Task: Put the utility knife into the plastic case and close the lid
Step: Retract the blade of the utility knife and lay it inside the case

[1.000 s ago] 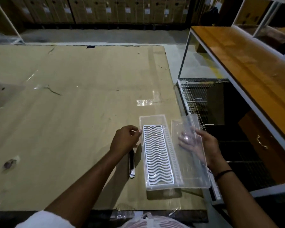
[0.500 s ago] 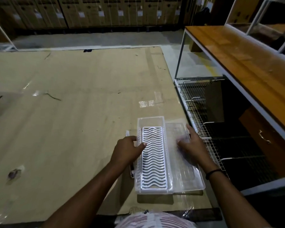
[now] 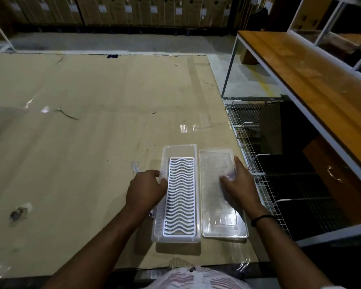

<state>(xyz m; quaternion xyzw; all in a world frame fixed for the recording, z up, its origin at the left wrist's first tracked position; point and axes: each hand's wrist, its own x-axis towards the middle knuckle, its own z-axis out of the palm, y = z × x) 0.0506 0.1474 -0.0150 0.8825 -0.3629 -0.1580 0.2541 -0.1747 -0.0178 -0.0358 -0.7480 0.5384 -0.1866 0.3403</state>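
The clear plastic case [image 3: 165,151] lies on the cardboard-covered table, with a white wavy grid insert [image 3: 180,197] inside it. Its clear lid [image 3: 215,205] lies flat on the table just right of the case, apart from it. The utility knife [image 3: 135,166] lies along the case's left side, mostly hidden under my left hand; only its two ends show. My left hand [image 3: 145,190] grips the case's left wall, thumb on the rim. My right hand [image 3: 240,184] holds the lid's right edge, thumb pressed on top.
The cardboard sheet [image 3: 81,132] covers the table, whose right edge runs just beside the lid. Wire mesh baskets [image 3: 265,184] sit below to the right. A wooden-topped bench [image 3: 300,76] stands further right. Stacked boxes line the far wall.
My right hand has lowered the lid from a raised tilt to flat on the table beside the case. My left hand moved from the knife onto the case's left wall.
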